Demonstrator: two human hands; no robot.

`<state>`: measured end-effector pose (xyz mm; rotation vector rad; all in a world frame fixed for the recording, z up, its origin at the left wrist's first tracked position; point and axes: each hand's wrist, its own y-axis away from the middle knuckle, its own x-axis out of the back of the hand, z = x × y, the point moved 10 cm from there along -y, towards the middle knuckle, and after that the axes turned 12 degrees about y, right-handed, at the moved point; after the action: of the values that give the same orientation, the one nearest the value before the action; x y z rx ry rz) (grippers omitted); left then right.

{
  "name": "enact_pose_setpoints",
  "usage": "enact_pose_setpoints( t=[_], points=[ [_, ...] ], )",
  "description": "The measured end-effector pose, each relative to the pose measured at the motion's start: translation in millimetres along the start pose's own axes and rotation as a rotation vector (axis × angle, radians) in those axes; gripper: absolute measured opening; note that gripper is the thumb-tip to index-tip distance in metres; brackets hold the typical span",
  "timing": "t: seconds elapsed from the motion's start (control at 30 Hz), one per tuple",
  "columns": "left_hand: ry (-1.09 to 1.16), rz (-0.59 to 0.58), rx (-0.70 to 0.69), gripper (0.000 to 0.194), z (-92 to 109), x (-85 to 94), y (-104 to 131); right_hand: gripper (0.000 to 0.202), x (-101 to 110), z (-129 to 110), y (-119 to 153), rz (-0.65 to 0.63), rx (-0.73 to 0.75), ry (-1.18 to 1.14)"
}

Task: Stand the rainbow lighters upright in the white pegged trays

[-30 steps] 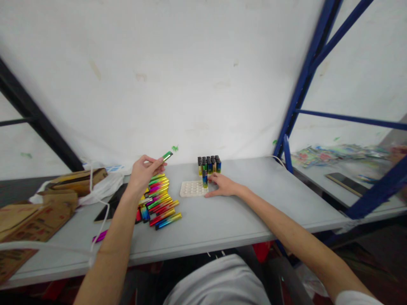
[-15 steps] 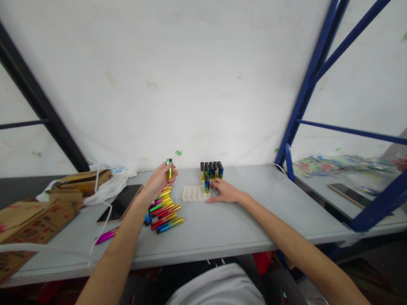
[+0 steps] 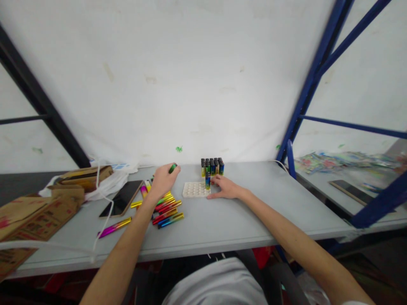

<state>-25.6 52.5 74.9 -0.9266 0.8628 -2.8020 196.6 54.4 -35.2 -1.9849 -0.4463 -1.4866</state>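
Note:
My left hand [image 3: 165, 180] is closed on a green lighter [image 3: 172, 168], raised over the back of a loose pile of shiny coloured lighters [image 3: 167, 210]. One blue and yellow lighter [image 3: 207, 181] stands upright at the right end of a white tray with round holes [image 3: 193, 190]. Beside that lighter is my right hand [image 3: 220, 187], thumb and fingers apart; whether a fingertip touches it is too small to tell. Behind the tray, several black-topped lighters [image 3: 212, 167] stand upright in a tight block.
A dark tablet [image 3: 122, 199] lies left of the pile, with a purple and gold lighter [image 3: 114, 227] nearer the front. Cardboard boxes [image 3: 41, 212], white plastic and a white cable take up the left side. A blue metal frame [image 3: 302, 97] rises at the right.
My left hand has turned over, so its back now faces up and the lighter is tilted rather than upright. My right hand has kept its place by the tray. The view has shifted slightly.

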Motion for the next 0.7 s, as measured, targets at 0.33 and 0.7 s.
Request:
enact_pose_setpoints(
  t=[0.33,0.7],
  points=[
    [0.044,-0.072,0.001,0.047,1.6,-10.0,3.6,0.072,1.2,-1.3,0.5,0.006,0.009,0.008],
    [0.243,-0.148,0.145,0.030,-9.6,-32.2,12.6,0.075,0.0,1.4,-1.3,0.025,-0.006,0.008]
  ],
)
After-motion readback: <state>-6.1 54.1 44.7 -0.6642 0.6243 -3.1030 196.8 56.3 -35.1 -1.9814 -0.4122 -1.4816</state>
